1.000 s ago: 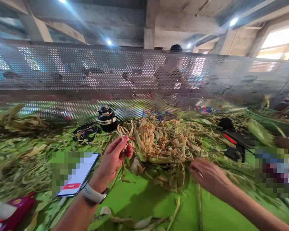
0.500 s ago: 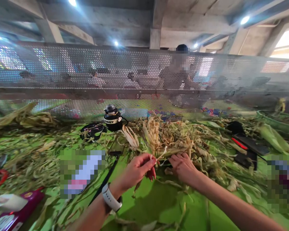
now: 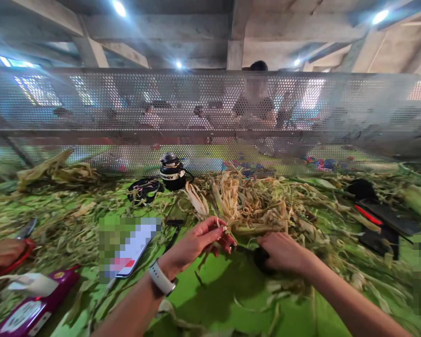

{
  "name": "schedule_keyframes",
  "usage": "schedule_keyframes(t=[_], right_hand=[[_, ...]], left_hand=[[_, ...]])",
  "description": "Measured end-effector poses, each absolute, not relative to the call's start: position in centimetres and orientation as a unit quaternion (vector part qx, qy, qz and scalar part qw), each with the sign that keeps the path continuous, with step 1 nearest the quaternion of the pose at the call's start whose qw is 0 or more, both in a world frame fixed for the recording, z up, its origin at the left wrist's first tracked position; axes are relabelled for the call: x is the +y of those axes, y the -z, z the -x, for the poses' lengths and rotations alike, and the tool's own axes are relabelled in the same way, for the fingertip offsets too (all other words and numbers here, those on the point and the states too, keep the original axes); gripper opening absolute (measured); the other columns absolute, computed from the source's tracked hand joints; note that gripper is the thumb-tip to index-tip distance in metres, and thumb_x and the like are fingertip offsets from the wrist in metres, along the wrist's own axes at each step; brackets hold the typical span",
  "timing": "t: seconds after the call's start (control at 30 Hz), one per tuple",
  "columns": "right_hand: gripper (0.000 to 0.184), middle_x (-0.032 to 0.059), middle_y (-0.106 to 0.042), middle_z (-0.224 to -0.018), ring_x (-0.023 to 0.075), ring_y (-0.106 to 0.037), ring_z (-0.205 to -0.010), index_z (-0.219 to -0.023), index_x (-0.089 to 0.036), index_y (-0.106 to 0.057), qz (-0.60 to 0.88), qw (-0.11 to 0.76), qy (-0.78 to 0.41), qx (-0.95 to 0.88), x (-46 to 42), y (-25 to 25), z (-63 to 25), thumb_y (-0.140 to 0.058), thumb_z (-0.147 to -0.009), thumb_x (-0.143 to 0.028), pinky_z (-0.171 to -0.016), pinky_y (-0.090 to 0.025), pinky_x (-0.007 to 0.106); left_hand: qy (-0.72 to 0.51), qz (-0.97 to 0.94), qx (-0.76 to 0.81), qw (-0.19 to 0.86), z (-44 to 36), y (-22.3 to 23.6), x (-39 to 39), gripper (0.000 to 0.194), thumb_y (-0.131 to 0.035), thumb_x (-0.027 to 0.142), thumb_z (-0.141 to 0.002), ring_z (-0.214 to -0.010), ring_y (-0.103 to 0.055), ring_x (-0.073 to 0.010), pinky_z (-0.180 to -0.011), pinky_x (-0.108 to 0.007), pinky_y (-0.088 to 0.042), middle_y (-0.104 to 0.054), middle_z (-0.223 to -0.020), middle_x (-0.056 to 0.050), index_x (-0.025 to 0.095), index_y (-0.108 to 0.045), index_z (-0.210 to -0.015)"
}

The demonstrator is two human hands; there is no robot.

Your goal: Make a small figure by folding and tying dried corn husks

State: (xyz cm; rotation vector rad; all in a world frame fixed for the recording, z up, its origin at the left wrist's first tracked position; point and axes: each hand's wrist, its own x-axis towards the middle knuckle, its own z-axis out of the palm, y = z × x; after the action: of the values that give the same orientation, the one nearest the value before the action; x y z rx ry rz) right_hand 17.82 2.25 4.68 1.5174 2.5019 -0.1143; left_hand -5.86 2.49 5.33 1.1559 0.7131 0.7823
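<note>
Near the middle of the green table, my left hand (image 3: 210, 236) pinches a thin, twisted strip of dried corn husk (image 3: 221, 228) between thumb and fingers. To its right, my right hand (image 3: 282, 252) is closed over a black-handled tool (image 3: 261, 258) whose narrow dark end points toward my left hand. The back of the hand covers much of that tool, so its kind is unclear. Just beyond both hands lies a heap of dry corn husks (image 3: 266, 201), with a pale bundled husk (image 3: 228, 194) standing up in it.
At the left edge another person's hand (image 3: 3, 255) holds red-handled scissors (image 3: 30, 248). A purple power strip (image 3: 52, 299), a phone (image 3: 135, 248), a black jar (image 3: 172, 172) and a black case (image 3: 145, 192) lie around. Dark devices (image 3: 386, 217) rest at right; a perforated metal screen (image 3: 196, 103) stands behind.
My right hand has come off the husk pile and now closes on the black-handled tool. My left hand keeps its pinch on the strip. Another person's hand has appeared on the red-handled scissors.
</note>
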Motion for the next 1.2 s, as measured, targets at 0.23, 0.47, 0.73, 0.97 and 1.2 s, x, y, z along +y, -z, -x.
schedule_keyframes(t=[0.23, 0.47, 0.73, 0.97, 1.2], right_hand=[[0.032, 0.0178, -0.069, -0.092, 0.0297, -0.065, -0.084, -0.085, -0.01, -0.069, -0.494, 0.096, 0.047, 0.863, 2.0, -4.0, -17.0, -0.052, -0.058, -0.004, -0.066, -0.043, 0.031], [0.019, 0.0038, -0.066, -0.073, 0.0182, -0.059, -0.066, -0.075, -0.018, -0.061, -0.457, 0.033, 0.115, 0.881, 2.2, -6.6, -19.3, -0.052, -0.061, -0.009, -0.055, -0.037, 0.024], [0.018, -0.0018, -0.056, -0.068, 0.0111, -0.05, -0.057, -0.088, -0.017, -0.058, -0.448, -0.208, 0.315, 0.811, 3.7, -8.0, -20.3, -0.056, -0.071, -0.025, -0.052, -0.039, 0.021], [0.029, 0.0042, -0.064, -0.087, 0.0165, -0.058, -0.07, -0.097, -0.02, -0.059, -0.476, -0.264, 0.09, 0.834, 3.8, -6.0, -18.9, -0.062, -0.072, -0.033, -0.064, -0.044, 0.027], [0.027, 0.0043, -0.066, -0.088, 0.0163, -0.06, -0.069, -0.097, -0.019, -0.058, -0.489, -0.26, 0.051, 0.831, 3.7, -6.0, -18.7, -0.059, -0.074, -0.034, -0.064, -0.045, 0.026]], left_hand=[[-0.375, -0.477, 0.352, 0.713, 6.2, -5.3, 3.1, 0.022, -0.064, 0.037, -0.079, -0.057, -0.057, -0.0092, -0.05, -0.019, -0.033, -0.068, -0.077, -0.002, 0.019, -0.058, -0.09], [-0.424, -0.453, 0.362, 0.695, 7.1, -5.8, 3.6, 0.021, -0.068, 0.033, -0.076, -0.055, -0.056, -0.0075, -0.047, -0.017, -0.033, -0.068, -0.075, -0.003, 0.017, -0.06, -0.087], [-0.495, -0.387, 0.35, 0.695, 7.0, -6.4, 3.5, 0.021, -0.073, 0.032, -0.07, -0.056, -0.057, -0.0089, -0.054, -0.019, -0.042, -0.068, -0.071, -0.002, 0.017, -0.061, -0.079], [-0.507, -0.375, 0.347, 0.694, 6.4, -6.4, 3.1, 0.025, -0.075, 0.033, -0.067, -0.053, -0.057, -0.0085, -0.053, -0.019, -0.042, -0.067, -0.067, 0.0, 0.018, -0.06, -0.079], [-0.509, -0.384, 0.341, 0.691, 6.5, -6.0, 3.1, 0.02, -0.072, 0.031, -0.071, -0.053, -0.056, -0.0088, -0.051, -0.019, -0.04, -0.068, -0.069, -0.001, 0.018, -0.059, -0.081]])
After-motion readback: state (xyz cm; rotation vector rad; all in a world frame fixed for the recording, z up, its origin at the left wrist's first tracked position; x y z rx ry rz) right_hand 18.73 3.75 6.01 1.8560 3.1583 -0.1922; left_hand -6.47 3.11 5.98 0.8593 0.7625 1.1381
